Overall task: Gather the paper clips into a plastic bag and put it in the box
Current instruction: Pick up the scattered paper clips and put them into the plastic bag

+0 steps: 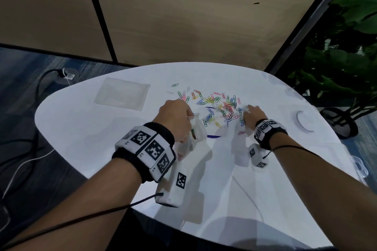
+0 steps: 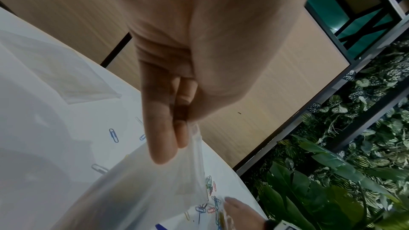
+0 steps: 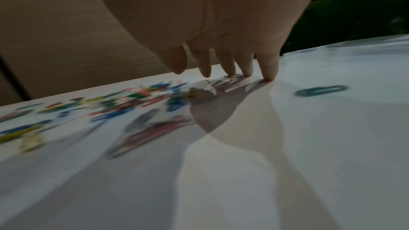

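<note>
Several coloured paper clips (image 1: 220, 106) lie scattered in the middle of the white table (image 1: 91, 138). My left hand (image 1: 183, 126) is at the pile's left side and pinches the rim of a clear plastic bag (image 1: 196, 133); the bag sags onto the table with a few clips inside. In the left wrist view the fingers (image 2: 163, 137) and thumb pinch the bag (image 2: 143, 190) above the clips (image 2: 210, 186). My right hand (image 1: 250, 111) is at the pile's right edge. Its straight fingertips (image 3: 268, 76) touch the table beside the blurred clips (image 3: 132, 100).
A second clear bag (image 1: 122, 93) lies flat at the back left of the table. A white round disc (image 1: 305, 121) sits at the right, and a clear plastic item (image 1: 360, 166) at the right edge. One clip (image 3: 321, 90) lies apart. Plants (image 1: 346, 51) stand beyond the table.
</note>
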The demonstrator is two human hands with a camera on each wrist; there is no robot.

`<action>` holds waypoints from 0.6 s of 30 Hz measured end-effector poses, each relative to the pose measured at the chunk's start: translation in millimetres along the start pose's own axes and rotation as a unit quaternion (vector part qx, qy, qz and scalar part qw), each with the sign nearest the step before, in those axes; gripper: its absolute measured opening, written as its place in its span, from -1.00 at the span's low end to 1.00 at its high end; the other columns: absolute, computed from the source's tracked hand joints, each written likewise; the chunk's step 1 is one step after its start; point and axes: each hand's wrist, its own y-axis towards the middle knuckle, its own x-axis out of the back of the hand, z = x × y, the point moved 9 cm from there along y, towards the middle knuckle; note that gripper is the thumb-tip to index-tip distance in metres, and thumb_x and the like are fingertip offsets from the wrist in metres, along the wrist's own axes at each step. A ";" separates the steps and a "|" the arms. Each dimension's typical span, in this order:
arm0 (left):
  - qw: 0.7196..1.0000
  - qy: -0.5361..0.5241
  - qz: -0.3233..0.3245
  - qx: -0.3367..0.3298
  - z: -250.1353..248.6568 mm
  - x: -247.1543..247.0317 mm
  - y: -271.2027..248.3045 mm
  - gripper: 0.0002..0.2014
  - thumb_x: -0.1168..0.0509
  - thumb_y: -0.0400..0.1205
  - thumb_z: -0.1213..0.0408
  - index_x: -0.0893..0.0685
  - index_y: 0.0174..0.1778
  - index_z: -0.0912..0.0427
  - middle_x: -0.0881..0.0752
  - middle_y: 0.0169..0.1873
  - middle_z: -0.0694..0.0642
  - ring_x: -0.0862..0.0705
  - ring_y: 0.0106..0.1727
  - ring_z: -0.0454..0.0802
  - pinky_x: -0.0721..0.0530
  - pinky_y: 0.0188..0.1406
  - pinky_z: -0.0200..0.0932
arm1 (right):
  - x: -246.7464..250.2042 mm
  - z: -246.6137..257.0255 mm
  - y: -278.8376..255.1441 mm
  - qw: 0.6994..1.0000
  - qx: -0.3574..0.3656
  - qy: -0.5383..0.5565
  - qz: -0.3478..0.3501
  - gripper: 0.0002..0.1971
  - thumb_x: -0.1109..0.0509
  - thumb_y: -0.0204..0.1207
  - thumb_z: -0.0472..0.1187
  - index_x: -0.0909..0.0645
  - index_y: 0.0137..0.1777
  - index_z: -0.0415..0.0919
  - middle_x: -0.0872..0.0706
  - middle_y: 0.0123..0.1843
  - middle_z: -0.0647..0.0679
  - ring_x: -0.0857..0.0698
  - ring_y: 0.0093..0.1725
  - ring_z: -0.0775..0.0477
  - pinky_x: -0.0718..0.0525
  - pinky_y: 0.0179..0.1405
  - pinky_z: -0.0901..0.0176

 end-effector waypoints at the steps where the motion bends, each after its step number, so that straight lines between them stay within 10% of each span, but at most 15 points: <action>1: 1.000 0.000 0.000 -0.001 -0.6 -0.8 0.2 -0.72 -0.28 0.66 0.57 -0.78 0.19 0.27 -0.83 -0.05 0.33 -0.86 -0.03 0.31 -0.90 -0.04 0.13 | -2.8 15.3 -3.6 1.000 0.020 0.016 -0.006 -0.50 -0.16 0.66 -0.07 -0.33 0.57 -0.19 -0.45 0.50 -0.34 -0.47 0.46 -0.39 -0.48 0.45 -0.19; 6: 1.000 0.006 -0.001 -0.009 -4.0 -2.9 -3.5 -0.72 -0.28 0.68 0.53 -0.79 0.23 0.26 -0.82 0.05 0.34 -0.84 0.06 0.33 -0.87 0.07 0.13 | -21.7 78.2 -24.2 0.992 0.115 -0.046 0.039 -0.47 -0.23 0.61 -0.05 -0.32 0.58 -0.04 -0.35 0.61 -0.21 -0.39 0.55 -0.29 -0.47 0.48 -0.15; 12: 1.000 0.004 -0.008 -0.009 -4.5 -0.2 -4.7 -0.73 -0.26 0.71 0.48 -0.76 0.26 0.22 -0.79 0.13 0.32 -0.81 0.15 0.31 -0.83 0.18 0.13 | 0.4 93.9 -31.1 0.983 0.120 -0.137 -0.019 -0.79 -0.28 0.45 -0.46 -0.73 -0.08 -0.28 -0.76 -0.04 -0.22 -0.73 -0.06 -0.23 -0.69 -0.08 0.14; 18: 1.000 0.015 -0.003 -0.004 -4.5 -0.7 -4.6 -0.72 -0.29 0.69 0.47 -0.76 0.27 0.19 -0.79 0.13 0.30 -0.82 0.14 0.29 -0.84 0.17 0.11 | 18.5 26.6 -25.6 0.982 -0.031 0.185 0.005 -0.91 -0.56 0.40 -0.28 -0.86 -0.23 -0.07 -0.87 -0.07 -0.03 -0.80 0.00 -0.02 -0.74 0.11 0.18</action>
